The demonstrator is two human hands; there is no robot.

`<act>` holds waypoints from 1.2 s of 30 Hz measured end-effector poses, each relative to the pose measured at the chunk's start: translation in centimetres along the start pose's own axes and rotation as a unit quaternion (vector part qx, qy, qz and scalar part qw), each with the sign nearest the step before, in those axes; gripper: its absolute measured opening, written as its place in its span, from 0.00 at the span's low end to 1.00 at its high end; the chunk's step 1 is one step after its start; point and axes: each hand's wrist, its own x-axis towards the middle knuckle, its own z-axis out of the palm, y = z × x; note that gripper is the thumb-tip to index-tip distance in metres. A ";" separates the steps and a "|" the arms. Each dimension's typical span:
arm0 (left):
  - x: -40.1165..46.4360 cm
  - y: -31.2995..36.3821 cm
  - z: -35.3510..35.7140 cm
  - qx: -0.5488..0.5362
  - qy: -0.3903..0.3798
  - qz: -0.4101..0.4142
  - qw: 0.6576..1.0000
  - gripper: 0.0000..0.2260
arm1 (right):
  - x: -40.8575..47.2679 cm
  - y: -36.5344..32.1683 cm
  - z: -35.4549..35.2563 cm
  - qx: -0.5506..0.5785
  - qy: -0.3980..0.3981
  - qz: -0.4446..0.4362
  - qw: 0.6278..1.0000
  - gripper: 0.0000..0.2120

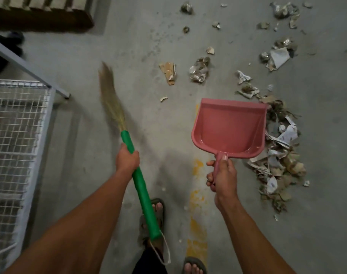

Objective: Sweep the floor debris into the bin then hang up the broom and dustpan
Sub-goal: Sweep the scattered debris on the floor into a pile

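Note:
My left hand [127,158] grips the green handle of a grass broom [143,196]; its straw head [109,93] points up and left over the floor, blurred. My right hand [222,173] holds the handle of a pink dustpan [230,127], which is empty and held above the concrete floor. A heap of crumpled paper and dry leaves [281,155] lies just right of the dustpan. More scraps [200,70] are scattered further ahead and to the upper right. No bin is in view.
A white wire-mesh rack with a grey metal frame [16,139] stands at the left. A dark wooden pallet [42,14] lies at the top left. Yellow paint marks [197,204] run along the floor between my sandalled feet [194,265].

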 end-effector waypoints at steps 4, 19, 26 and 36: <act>0.7 1.4 1.8 0.096 -0.076 0.065 0.990 0.22 | 1.4 0.9 2.9 0.019 0.021 0.025 0.999 0.15; -0.6 8.7 6.2 0.176 -0.254 0.381 0.872 0.33 | 2.4 -0.3 3.3 0.018 0.108 0.038 0.993 0.13; 0.1 8.8 0.7 0.171 -0.224 0.385 0.879 0.33 | 2.0 -3.1 4.0 0.006 0.113 0.022 0.993 0.16; 2.6 9.6 -2.6 0.141 -0.162 0.270 0.939 0.32 | 5.5 -7.1 7.2 -0.012 0.124 -0.019 0.992 0.18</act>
